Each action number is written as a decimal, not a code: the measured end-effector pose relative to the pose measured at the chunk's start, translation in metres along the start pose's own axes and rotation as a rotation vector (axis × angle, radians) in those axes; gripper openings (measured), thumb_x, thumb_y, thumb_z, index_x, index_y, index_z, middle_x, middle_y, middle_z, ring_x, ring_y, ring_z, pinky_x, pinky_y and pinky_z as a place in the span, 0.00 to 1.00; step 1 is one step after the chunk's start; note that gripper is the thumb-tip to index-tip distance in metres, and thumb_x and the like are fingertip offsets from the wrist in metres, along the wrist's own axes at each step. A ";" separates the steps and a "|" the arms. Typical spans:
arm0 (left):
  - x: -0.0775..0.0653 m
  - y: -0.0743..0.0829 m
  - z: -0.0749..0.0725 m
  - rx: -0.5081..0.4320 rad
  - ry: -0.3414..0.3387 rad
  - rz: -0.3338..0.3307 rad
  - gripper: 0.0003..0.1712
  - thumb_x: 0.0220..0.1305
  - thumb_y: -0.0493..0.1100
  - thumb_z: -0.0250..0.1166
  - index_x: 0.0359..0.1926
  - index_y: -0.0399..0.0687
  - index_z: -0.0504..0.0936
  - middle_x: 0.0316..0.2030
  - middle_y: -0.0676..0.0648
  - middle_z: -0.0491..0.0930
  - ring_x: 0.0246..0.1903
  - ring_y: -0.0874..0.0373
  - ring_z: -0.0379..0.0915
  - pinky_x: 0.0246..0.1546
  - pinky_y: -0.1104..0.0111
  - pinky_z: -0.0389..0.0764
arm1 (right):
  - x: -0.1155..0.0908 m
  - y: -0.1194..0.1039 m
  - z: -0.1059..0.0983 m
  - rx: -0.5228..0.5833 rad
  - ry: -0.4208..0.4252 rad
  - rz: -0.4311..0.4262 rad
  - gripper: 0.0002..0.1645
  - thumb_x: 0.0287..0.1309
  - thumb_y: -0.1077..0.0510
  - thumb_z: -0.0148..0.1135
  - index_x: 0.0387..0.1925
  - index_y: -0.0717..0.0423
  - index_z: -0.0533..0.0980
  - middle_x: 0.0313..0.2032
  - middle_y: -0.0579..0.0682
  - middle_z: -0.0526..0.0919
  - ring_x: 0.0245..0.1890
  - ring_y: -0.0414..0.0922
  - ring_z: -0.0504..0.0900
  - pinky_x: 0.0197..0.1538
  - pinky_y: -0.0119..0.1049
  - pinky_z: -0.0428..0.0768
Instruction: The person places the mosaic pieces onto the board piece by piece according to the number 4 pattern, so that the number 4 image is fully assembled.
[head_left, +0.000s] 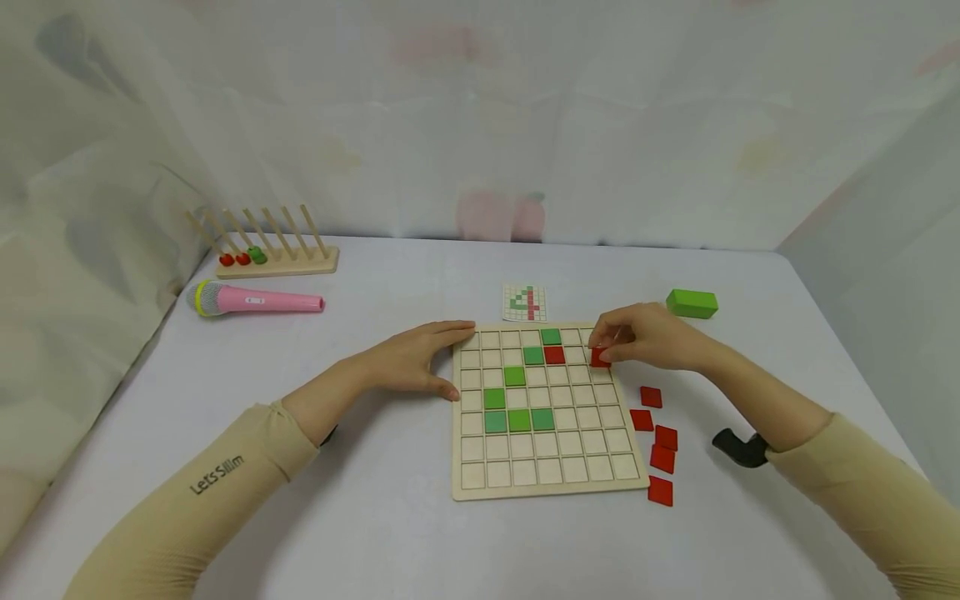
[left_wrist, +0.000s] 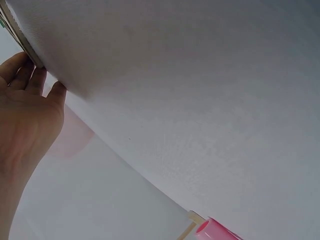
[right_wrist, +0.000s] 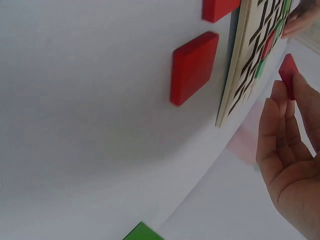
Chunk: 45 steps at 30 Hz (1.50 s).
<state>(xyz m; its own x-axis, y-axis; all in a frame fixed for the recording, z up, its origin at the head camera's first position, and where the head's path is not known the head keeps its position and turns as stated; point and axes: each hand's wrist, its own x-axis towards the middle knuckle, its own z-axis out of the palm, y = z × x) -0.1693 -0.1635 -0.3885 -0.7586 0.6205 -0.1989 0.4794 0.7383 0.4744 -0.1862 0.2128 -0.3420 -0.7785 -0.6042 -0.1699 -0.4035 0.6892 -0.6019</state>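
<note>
Our right hand (head_left: 651, 335) pinches a red tile (head_left: 599, 359) between thumb and fingers, holding it over the far right part of the wooden grid board (head_left: 550, 472). Our left hand (head_left: 405, 360) lies with fingers extended and thumb apart, touching the board's left side. On the grid we see seven green tiles (head_left: 519, 420) and one laid red square (head_left: 554, 355); five loose red pieces (head_left: 662, 458) lie along its right side, a pattern card (head_left: 525, 303) just beyond.

The right grip (right_wrist: 294, 160) pinches a red tile (right_wrist: 288, 74) near a gridded board (right_wrist: 238, 76), beside which two red squares (right_wrist: 195, 69) lie.
</note>
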 end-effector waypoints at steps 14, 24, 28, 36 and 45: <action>0.000 0.002 0.000 -0.001 -0.003 -0.009 0.63 0.47 0.69 0.73 0.77 0.53 0.54 0.78 0.51 0.52 0.78 0.49 0.48 0.77 0.51 0.57 | 0.018 -0.015 0.016 0.023 -0.059 -0.033 0.10 0.59 0.65 0.65 0.38 0.48 0.84 0.33 0.47 0.84 0.32 0.40 0.81 0.40 0.33 0.79; -0.001 0.003 -0.001 0.004 0.006 0.004 0.62 0.47 0.68 0.73 0.77 0.51 0.55 0.78 0.50 0.53 0.78 0.48 0.49 0.77 0.51 0.57 | 0.026 -0.024 0.023 0.013 -0.055 -0.053 0.08 0.57 0.65 0.67 0.38 0.50 0.84 0.29 0.44 0.84 0.34 0.41 0.78 0.40 0.31 0.78; -0.001 0.002 -0.001 0.009 0.002 -0.003 0.62 0.48 0.68 0.72 0.77 0.52 0.54 0.78 0.51 0.53 0.78 0.49 0.48 0.77 0.51 0.57 | 0.028 -0.027 0.025 0.032 -0.065 -0.046 0.08 0.57 0.65 0.67 0.38 0.51 0.84 0.29 0.44 0.86 0.33 0.40 0.80 0.42 0.32 0.80; 0.000 0.002 0.000 0.002 -0.004 -0.006 0.61 0.48 0.67 0.73 0.77 0.52 0.55 0.78 0.51 0.53 0.78 0.50 0.48 0.77 0.51 0.57 | 0.032 -0.028 0.030 0.034 -0.067 -0.043 0.08 0.57 0.65 0.68 0.37 0.51 0.84 0.29 0.44 0.86 0.33 0.39 0.81 0.42 0.32 0.80; 0.000 0.001 0.000 0.007 -0.002 -0.005 0.61 0.48 0.67 0.73 0.77 0.52 0.55 0.78 0.51 0.52 0.78 0.50 0.48 0.77 0.52 0.56 | 0.031 -0.029 0.032 0.020 -0.075 -0.047 0.07 0.56 0.64 0.69 0.36 0.51 0.85 0.30 0.44 0.87 0.33 0.38 0.81 0.43 0.33 0.82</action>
<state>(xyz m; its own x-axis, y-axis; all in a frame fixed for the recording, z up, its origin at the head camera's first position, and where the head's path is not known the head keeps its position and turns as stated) -0.1686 -0.1624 -0.3881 -0.7601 0.6174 -0.2027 0.4787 0.7430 0.4679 -0.1837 0.1612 -0.3551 -0.7204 -0.6646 -0.1980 -0.4287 0.6513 -0.6261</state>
